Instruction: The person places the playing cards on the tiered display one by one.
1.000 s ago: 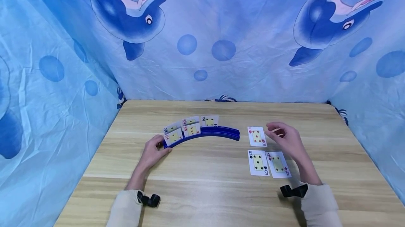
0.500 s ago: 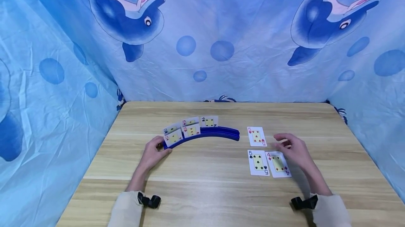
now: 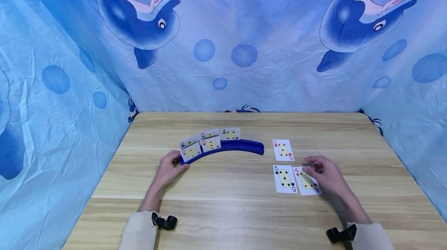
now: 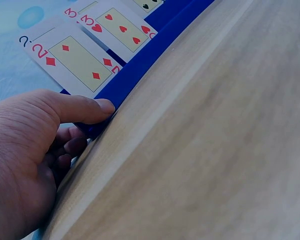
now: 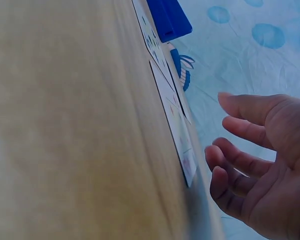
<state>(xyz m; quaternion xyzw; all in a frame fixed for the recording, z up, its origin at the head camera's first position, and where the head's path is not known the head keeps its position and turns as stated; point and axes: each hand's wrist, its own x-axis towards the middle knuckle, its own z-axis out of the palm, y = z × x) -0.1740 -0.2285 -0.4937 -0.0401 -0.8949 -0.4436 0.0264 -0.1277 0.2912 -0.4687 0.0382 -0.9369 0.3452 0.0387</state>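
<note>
A curved blue card holder (image 3: 227, 148) stands on the wooden table (image 3: 227, 211) with several cards upright in it, among them a two of diamonds (image 4: 77, 62), a three of hearts (image 4: 122, 27) and a four of spades (image 3: 231, 134). My left hand (image 3: 181, 162) grips the holder's left end (image 4: 140, 60), thumb on its front edge and fingers curled behind. To the right, three cards lie face up: a five of hearts (image 3: 283, 150), a five of spades (image 3: 285, 179) and a four of diamonds (image 3: 304, 183). My right hand (image 3: 310, 168) hovers over the four of diamonds, fingers relaxed and holding nothing (image 5: 220, 125).
Blue cloth printed with dolphins (image 3: 139, 21) hangs behind the table and down both sides. The table's far edge meets the cloth. Bare wood lies in front of the holder and along the near edge.
My right hand has drawn back toward me, from beside the five of hearts to above the four of diamonds. The left hand and the holder have stayed put.
</note>
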